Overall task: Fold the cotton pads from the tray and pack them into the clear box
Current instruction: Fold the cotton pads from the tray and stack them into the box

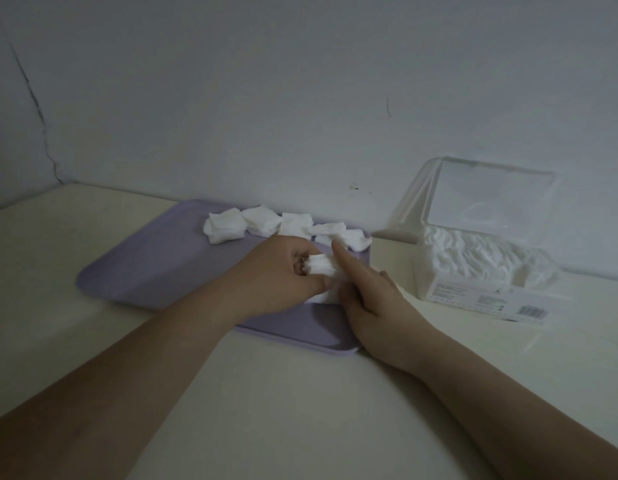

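A purple tray lies on the table with several loose white cotton pads in a row along its far edge. Over the tray's right half, my left hand pinches a folded cotton pad between thumb and curled fingers. My right hand meets it from the right, index finger stretched up against the pad, other fingers curled at the pad's lower part. To the right stands the clear box, lid raised, filled with white folded pads.
The cream table runs to a pale wall just behind the tray and box. A dark crack marks the wall at far left. The box's lid leans back against the wall.
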A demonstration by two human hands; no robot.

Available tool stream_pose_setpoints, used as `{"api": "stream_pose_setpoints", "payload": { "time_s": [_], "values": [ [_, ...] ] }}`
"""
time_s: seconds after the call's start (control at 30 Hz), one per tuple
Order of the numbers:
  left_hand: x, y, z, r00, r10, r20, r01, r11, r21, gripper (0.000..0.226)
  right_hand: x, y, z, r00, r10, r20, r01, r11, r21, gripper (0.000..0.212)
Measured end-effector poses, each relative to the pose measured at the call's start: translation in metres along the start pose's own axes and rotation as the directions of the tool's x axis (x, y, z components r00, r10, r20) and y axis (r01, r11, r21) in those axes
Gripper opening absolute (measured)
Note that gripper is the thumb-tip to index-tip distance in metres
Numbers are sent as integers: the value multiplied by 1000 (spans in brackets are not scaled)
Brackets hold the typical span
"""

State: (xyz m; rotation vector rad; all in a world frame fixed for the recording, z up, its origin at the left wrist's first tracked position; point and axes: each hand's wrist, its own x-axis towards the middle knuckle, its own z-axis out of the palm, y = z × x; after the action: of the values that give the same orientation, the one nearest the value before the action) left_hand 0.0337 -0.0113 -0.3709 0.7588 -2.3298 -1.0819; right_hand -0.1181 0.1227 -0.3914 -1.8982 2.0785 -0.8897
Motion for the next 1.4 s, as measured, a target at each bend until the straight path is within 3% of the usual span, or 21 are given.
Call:
{"api": "stream_pose_setpoints", "payload": {
  "time_s": [0.17,0.3,0.47,0.63,0.77,0.83,0.9,0.97,1.03,1.4],
  "values": [
    [-2,6,-7,1000,29,10,-26,971,-238,17,3,-12,-10,964,153,-218,-47,904,425,64],
    [-3,20,-7,998,55,-4,-53,949,-309,28,8,-24,-45,967,238,-96,-122,755,644,38],
    [4,54,9,998,56,-37,-67,895,-441,26,4,-29,-88,957,291,-6,-218,729,648,23],
    [34,110,43,999,40,-27,-48,842,-538,20,-10,-7,-153,916,391,-85,-273,767,581,32],
    [56,140,83,998,57,25,-36,857,-514,22,-33,18,-201,861,481,-167,-391,834,389,27],
    [64,142,101,999,42,-10,-42,922,-384,20,-42,32,-213,811,549,-203,-493,827,270,21],
    [70,140,116,993,107,-45,-112,984,-139,17,-47,46,-218,763,605,-228,-583,796,161,23],
    [72,138,123,974,227,-1,-226,968,113,15,-46,53,-217,737,636,-227,-634,768,92,26],
    [73,138,129,954,287,83,-299,922,245,13,-41,56,-210,731,647,-216,-656,754,37,25],
    [68,130,133,957,278,77,-288,935,204,9,-22,60,-177,702,672,-237,-713,667,-219,18]
  ]
}}
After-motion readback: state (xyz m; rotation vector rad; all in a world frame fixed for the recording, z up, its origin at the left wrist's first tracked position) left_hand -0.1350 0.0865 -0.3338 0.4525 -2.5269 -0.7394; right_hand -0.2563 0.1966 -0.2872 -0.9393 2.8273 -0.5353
